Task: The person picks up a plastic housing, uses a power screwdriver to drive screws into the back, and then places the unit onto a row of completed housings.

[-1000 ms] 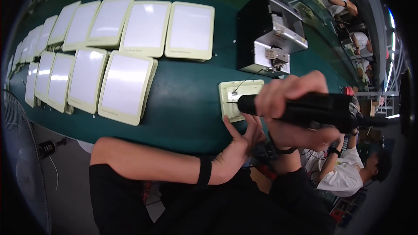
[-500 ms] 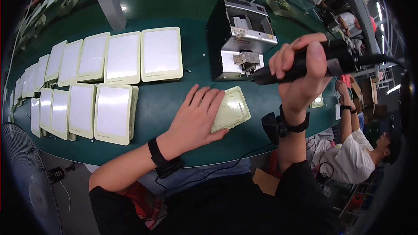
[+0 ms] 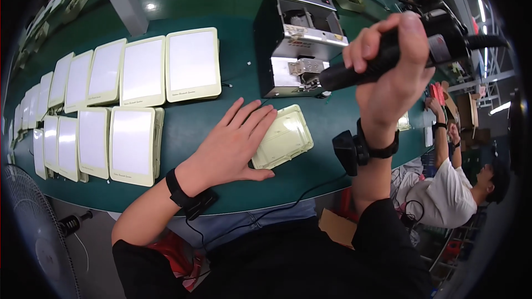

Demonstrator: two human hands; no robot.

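Observation:
My right hand is wrapped round a black electric screwdriver, held nearly level with its nose pointing left. The nose is beside the metal outlet block on the front of a black and silver screw feeder; whether a bit touches the block I cannot tell. My left hand lies flat over the left edge of a pale green plastic housing on the table, fingers stretched out and slightly spread. Its hollow, ribbed inside faces up, and my hand covers part of the left side.
Two rows of white-faced, green-framed tablets stand stacked on the green table at left. A fan is at the lower left. To the right sits a co-worker in a white shirt. A grey post rises behind the tablets.
The screwdriver's nose has risen slightly and come closer to the feeder's outlet block. My left hand stays on the housing. The whole view has shifted a little.

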